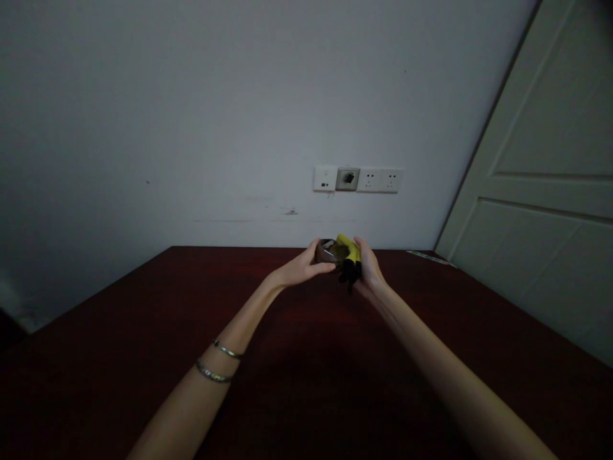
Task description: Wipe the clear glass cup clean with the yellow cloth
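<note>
Both my arms reach out over a dark red table [143,332]. My left hand [301,268] and my right hand [368,271] meet above the table's far part and together grip a small yellow and black object [345,255] with a shiny dark part on its left side. My left fingers pinch the shiny end. My right fingers wrap the yellow and black part from the right. What the object is stays too dim to tell. Two thin bracelets [219,361] sit on my left forearm.
A pale wall [191,115] stands behind the table, with a row of white sockets and one dark plate [358,179] just above the hands. A white panelled door [546,191] runs along the right. A thin pale strip [431,258] lies at the table's far right corner.
</note>
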`<state>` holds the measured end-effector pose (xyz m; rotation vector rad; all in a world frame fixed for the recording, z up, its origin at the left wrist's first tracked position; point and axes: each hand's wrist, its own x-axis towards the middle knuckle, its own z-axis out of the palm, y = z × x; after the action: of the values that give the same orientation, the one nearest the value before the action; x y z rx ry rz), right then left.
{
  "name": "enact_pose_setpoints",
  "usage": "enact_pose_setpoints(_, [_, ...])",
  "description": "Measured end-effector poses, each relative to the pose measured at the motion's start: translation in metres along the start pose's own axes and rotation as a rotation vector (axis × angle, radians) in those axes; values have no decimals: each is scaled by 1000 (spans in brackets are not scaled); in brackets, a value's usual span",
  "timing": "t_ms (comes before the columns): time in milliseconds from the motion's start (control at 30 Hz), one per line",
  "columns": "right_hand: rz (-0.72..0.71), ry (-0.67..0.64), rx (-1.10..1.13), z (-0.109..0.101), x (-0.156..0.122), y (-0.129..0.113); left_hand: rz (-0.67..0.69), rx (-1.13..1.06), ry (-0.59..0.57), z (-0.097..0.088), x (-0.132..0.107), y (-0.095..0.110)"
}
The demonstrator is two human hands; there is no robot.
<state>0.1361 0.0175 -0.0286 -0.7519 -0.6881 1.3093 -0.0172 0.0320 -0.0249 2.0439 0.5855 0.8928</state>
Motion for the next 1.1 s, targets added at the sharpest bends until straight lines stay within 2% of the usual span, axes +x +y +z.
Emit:
enact_pose_setpoints(100, [27, 4, -22, -6, 5, -5, 60, 15, -14, 3, 1, -3])
enact_pose_setpoints(300, [-56, 31, 38, 2, -1, 0, 82, 22, 224, 10, 7, -20])
enact_pose_setpoints(400, [-111, 47, 73, 9, -5, 3, 52, -88, 333, 14, 8, -25])
enact_pose_setpoints(500, [-124, 53, 69, 12, -7, 1, 33, -227, 366, 16, 8, -24])
enact_pose_setpoints(600, [-95, 44, 35, 11, -5, -6, 33, -257, 359, 18, 8, -19])
enact_pose_setpoints(733, [-41, 32, 3, 9, -3, -14, 38, -99, 338, 22, 7, -16])
enact_pose_setpoints(867, [19, 6, -27, 7, -3, -16, 18, 139, 434, 25, 6, -15])
enact_pose_setpoints(933, [49, -10, -36, 7, -4, -14, -20, 124, 392, 23, 4, -12])
enact_pose_setpoints(1033, [92, -26, -50, 5, -5, -13, -72, 3, 195, 15, 1, -7])
enact_pose_setpoints(1100, [108, -29, -55, 3, -6, -13, -59, -12, 90, 8, 0, -6])
